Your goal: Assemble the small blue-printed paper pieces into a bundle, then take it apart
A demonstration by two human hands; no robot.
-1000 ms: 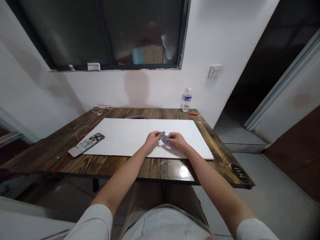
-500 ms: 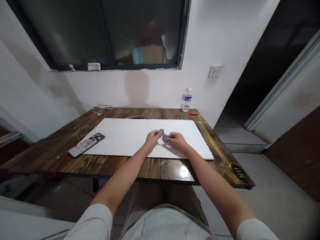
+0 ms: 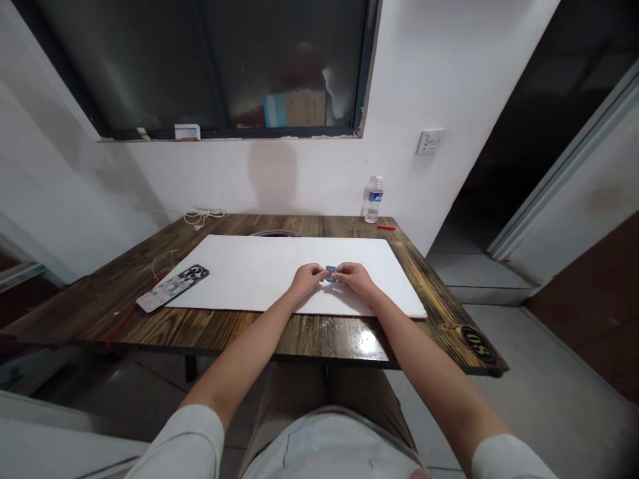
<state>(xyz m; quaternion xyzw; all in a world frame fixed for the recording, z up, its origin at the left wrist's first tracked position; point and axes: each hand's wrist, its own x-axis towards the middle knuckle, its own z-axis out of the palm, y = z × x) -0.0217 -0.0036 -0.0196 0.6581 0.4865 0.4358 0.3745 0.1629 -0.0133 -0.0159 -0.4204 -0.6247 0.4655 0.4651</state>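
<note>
A small blue-grey patterned piece [image 3: 331, 273] is held between my two hands, just above the white board [image 3: 249, 273]. My left hand [image 3: 305, 279] pinches its left side with thumb and fingers. On the right side, my right hand [image 3: 353, 276] grips it the same way. The fingertips of both hands are close together and cover part of the piece, so its exact shape is hard to make out.
The board lies on a dark wooden table [image 3: 210, 329]. A phone [image 3: 173, 288] rests over the board's left edge. Behind stand a plastic bottle [image 3: 373, 199] and a red stick-like item [image 3: 386, 227]. A white cord [image 3: 204, 215] lies at the back left.
The patterned piece looked longer and slanted before; now it appears compact between my fingertips. My left hand has shifted slightly down and right.
</note>
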